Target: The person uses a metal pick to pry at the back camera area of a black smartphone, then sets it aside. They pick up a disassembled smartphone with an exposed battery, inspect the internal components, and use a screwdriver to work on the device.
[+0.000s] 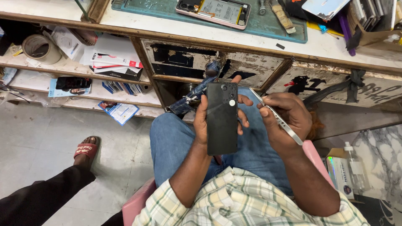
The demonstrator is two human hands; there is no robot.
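My left hand (202, 119) grips a black phone back cover (222, 119) upright over my lap, camera holes at its top. My right hand (287, 119) pinches a thin silver frame strip (276, 117), held slanted just right of the cover, its tip close to the cover's upper right edge. On the workbench above lies an opened phone (214, 11) with its battery showing, resting on a teal mat (167, 10).
Tools and a brush (282, 16) lie on the bench's right part. Shelves at left hold boxes (113, 62) and a tape roll (38, 48). Another person's sandalled foot (87, 148) rests on the floor at left. A clear bottle (356, 167) stands at right.
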